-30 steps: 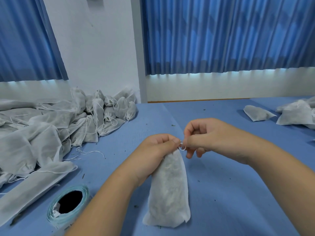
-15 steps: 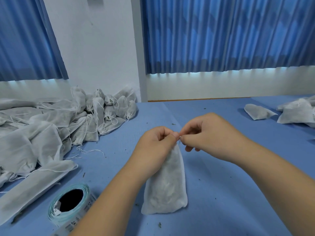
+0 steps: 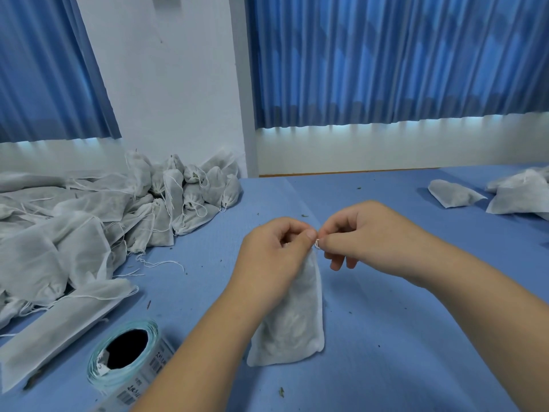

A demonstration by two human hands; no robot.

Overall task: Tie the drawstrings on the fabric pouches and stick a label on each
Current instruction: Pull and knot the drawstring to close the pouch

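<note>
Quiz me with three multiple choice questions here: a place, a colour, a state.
1. Where is the teal-edged roll of paper labels? A) beside the left forearm B) on the pouch pile C) on the floor
2. What colour are the pleated window curtains? A) white B) blue C) green
3. How is the white fabric pouch? A) lying flat B) folded in half C) held upright
Answers: 1 A, it lies left of that forearm; 2 B, both blue; 3 C, the left hand grips its neck while the right hand pinches the white drawstring.
</note>
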